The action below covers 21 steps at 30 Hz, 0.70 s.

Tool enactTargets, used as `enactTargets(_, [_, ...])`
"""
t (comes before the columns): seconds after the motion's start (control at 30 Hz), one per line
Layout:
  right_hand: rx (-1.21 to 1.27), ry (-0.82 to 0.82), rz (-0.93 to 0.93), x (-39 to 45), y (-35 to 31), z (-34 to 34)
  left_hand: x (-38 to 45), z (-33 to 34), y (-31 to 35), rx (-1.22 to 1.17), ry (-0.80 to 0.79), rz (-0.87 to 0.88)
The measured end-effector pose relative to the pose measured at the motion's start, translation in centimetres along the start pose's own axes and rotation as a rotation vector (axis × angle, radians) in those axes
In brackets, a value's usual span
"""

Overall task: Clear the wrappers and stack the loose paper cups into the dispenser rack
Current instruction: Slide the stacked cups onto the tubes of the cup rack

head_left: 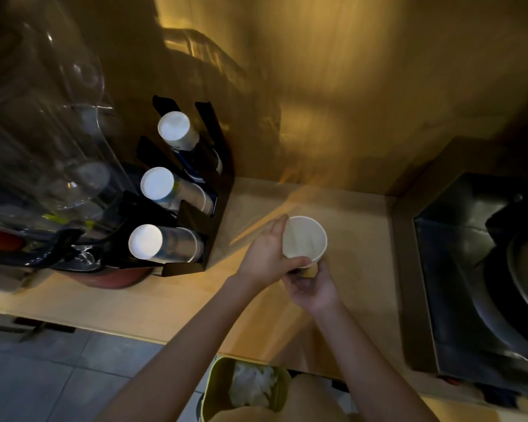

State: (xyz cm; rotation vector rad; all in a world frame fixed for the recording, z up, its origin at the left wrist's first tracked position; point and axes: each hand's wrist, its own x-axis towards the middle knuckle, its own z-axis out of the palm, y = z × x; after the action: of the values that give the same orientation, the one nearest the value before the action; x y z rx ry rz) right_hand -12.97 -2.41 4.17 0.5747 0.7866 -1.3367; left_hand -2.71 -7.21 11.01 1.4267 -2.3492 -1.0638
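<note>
A white paper cup [304, 239] is held upright above the pale wooden counter [357, 214], mouth toward me. My left hand [267, 255] wraps its left side with the thumb across the lower rim. My right hand [313, 286] grips the cup's base from below. To the left stands the black dispenser rack [218, 166] with three slots, each holding a stack of cups lying on its side: the top stack [174, 129], the middle stack [157, 183] and the bottom stack [146, 241], white bases facing me.
Clear plastic containers [52, 141] crowd the far left beside the rack. A steel sink [457, 269] with dark dishes lies at the right. Below the counter edge stands a yellow-green bin [217, 388] holding crumpled white wrappers [252, 386]. Grey floor tiles show at the lower left.
</note>
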Motion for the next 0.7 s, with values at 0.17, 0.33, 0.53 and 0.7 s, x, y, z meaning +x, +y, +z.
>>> enactTargets(0.17, [-0.103,-0.016,-0.062,-0.3,-0.6,1.2,0.0,-1.0,-0.3,-0.075,0.062,-0.012])
enactTargets(0.33, [-0.295,-0.157,-0.129,-2.7,-1.3,4.1,-0.9,-3.2,-0.9,-0.223,0.159,-0.024])
enactTargets(0.53, [-0.573,-0.366,-0.206,-4.6,-0.7,8.2,-1.8,-6.8,-1.2,-0.389,0.334,0.003])
enactTargets(0.7, [-0.733,-0.463,-0.174,-4.9,0.7,11.0,-2.6,-8.4,-2.1,-0.42,0.364,0.081])
